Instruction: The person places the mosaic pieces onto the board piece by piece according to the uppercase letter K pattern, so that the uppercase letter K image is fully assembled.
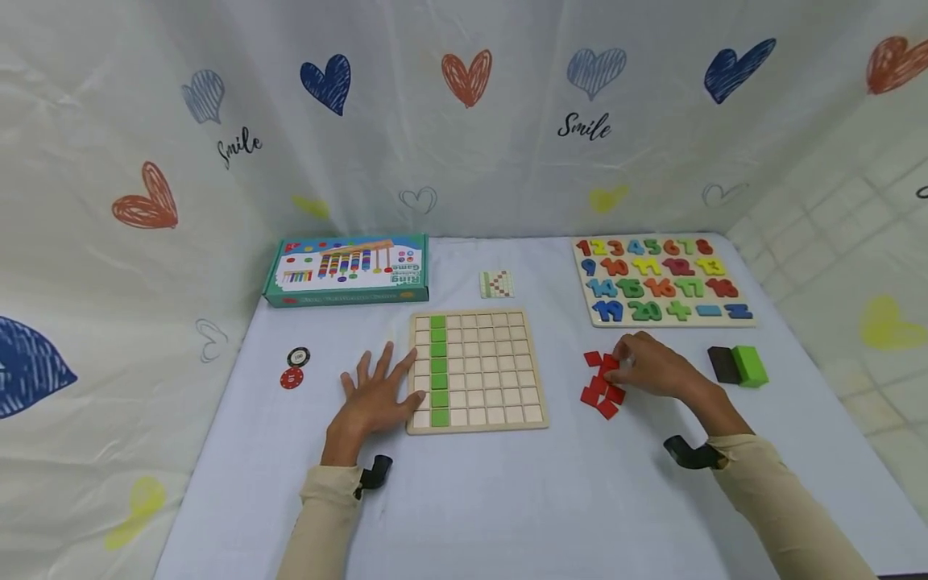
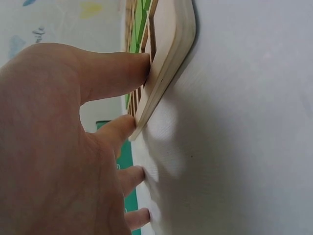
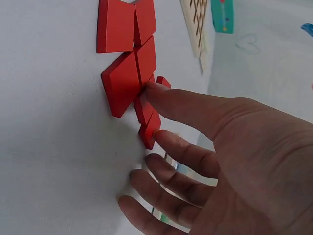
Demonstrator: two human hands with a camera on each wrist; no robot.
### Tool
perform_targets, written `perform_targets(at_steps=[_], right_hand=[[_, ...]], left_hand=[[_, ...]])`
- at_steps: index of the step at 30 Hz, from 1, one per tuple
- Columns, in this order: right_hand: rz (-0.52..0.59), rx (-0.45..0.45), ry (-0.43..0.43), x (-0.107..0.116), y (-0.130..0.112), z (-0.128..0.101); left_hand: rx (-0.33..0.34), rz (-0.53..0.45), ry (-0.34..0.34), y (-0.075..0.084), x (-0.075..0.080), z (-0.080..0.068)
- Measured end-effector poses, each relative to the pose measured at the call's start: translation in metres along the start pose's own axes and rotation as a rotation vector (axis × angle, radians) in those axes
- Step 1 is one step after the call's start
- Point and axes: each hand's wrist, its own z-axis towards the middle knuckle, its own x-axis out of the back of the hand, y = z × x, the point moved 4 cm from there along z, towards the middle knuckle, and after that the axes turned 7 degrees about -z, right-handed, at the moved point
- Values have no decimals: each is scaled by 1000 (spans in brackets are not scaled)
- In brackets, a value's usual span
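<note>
A wooden grid board (image 1: 493, 366) lies at the table's middle with one column of green tiles (image 1: 438, 366) filled in. My left hand (image 1: 384, 379) lies flat beside it with fingers spread. In the left wrist view, the thumb (image 2: 132, 66) and forefinger press against the board's edge (image 2: 168, 63). To the right is a loose heap of several red tiles (image 1: 600, 391). My right hand (image 1: 625, 364) is over the heap. The right wrist view shows thumb and forefinger pinching one red tile (image 3: 148, 120) at the edge of the heap (image 3: 122, 83).
A teal game box (image 1: 348, 270) sits at the back left, and a number puzzle board (image 1: 660, 278) at the back right. A small pattern card (image 1: 496, 283) lies behind the grid. Two poker chips (image 1: 295, 368) are at left, a green block (image 1: 750, 364) and a dark block (image 1: 721, 364) at right. Heart-printed curtains surround the table.
</note>
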Motion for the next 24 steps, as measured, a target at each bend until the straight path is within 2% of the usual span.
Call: perform_targets(at_steps=[12, 24], right_hand=[[28, 23, 7, -2, 3, 5], [65, -3, -9, -2, 3, 6]], left_hand=[[-4, -5, 1, 1, -1, -1], [-1, -12, 8, 1, 1, -2]])
